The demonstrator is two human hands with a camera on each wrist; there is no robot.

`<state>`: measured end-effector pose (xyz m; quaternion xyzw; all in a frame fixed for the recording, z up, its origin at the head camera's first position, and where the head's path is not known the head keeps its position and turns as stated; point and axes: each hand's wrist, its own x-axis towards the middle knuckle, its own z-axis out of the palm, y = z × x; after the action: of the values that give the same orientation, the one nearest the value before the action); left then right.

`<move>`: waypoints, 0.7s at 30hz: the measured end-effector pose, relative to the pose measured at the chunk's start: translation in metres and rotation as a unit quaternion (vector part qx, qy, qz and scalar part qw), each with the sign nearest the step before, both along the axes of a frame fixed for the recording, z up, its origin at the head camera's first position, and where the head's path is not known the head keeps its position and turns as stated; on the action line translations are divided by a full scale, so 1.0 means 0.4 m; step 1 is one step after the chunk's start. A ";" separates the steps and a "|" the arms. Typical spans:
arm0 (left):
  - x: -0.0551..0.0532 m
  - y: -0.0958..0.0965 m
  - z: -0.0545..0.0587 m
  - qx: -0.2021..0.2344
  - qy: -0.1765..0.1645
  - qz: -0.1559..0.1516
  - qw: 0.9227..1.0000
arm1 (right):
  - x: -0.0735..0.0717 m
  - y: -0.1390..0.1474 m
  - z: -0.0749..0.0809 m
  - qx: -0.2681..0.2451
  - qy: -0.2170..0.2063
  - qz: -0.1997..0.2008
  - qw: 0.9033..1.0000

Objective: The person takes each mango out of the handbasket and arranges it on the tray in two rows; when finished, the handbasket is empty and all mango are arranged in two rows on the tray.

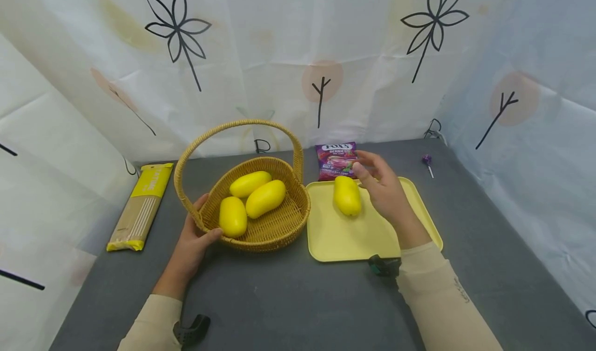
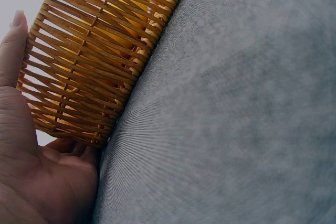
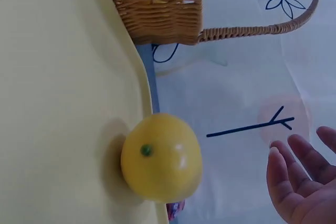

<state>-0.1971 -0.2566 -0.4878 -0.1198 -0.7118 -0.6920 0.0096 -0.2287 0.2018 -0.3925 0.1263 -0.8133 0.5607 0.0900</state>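
My left hand (image 1: 192, 245) grips the left side of a round wicker basket (image 1: 279, 241), thumb over the rim and fingers around the outer wall. Three yellow oval fruits, one of them nearest the thumb (image 1: 233, 217), lie inside under the tall arched handle. In the left wrist view the woven wall (image 2: 89, 51) sits against the palm. A fourth yellow fruit (image 1: 347, 196) lies on a pale yellow tray (image 1: 326, 242) right of the basket. Beside that fruit hovers my right hand (image 1: 384, 190), fingers loosely bent and holding nothing; the right wrist view shows it apart from the fruit (image 3: 161, 157).
Behind the tray lies a purple candy packet (image 1: 336, 160), close to the right fingertips. A lollipop (image 1: 427, 162) is at the back right. At the far left is a yellow-ended pack of noodles (image 1: 142, 206). Patterned white cloth (image 1: 279, 45) hangs around the grey table (image 1: 298, 304).
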 end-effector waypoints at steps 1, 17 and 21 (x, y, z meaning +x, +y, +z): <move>0.000 0.000 -0.001 0.001 -0.001 0.000 1.000 | 0.004 -0.004 0.005 -0.013 0.003 0.009 1.000; -0.008 -0.004 -0.009 0.003 0.001 0.000 1.000 | 0.043 -0.093 0.028 -0.172 0.008 0.196 0.965; -0.008 -0.004 -0.010 0.002 0.003 0.000 1.000 | 0.049 -0.124 0.019 -0.176 -0.008 0.230 0.957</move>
<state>-0.2004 -0.2583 -0.4917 -0.1222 -0.7100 -0.6934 0.0118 -0.2091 0.1521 -0.3850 0.2877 -0.6511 0.7019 -0.0275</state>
